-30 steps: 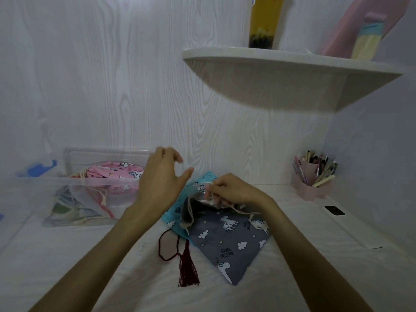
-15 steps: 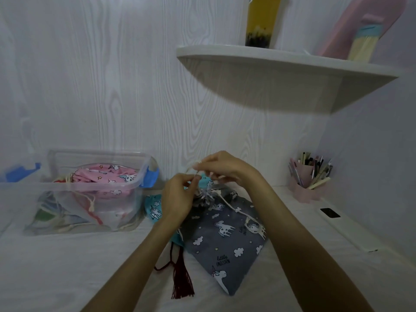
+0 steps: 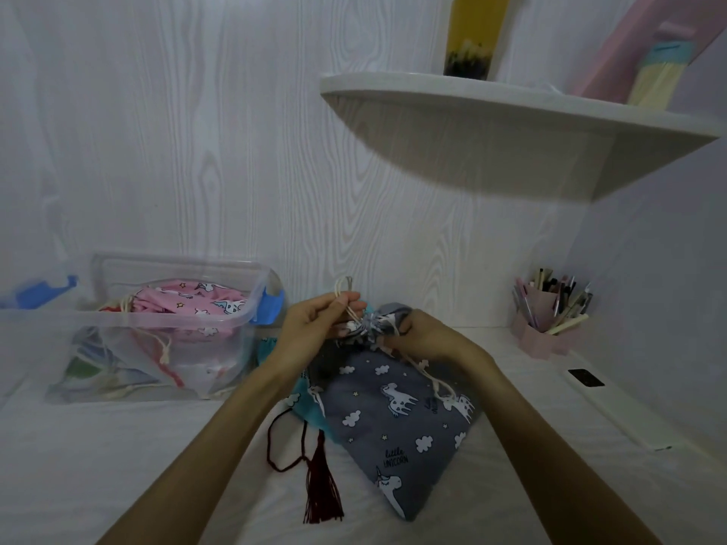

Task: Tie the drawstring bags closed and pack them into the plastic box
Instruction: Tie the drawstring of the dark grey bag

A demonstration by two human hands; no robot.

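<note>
While pinched on the cream drawstring [image 3: 346, 295], left hand [image 3: 314, 328]; right hand [image 3: 427, 334] fingers clamped round the grey bag [image 3: 397, 418] neck.

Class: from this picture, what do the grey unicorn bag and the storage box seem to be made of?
Grey unicorn bag: likely woven cotton, matte, since it gathers into soft pleats at its neck. Storage box: clear, glossy plastic, since the pink bag inside shows through its walls.

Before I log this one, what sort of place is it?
Likely a home desk nook in a bedroom or study: a white desk against wood-grain wall panels, a corner shelf overhead, and a pink pen holder full of pens.
</note>
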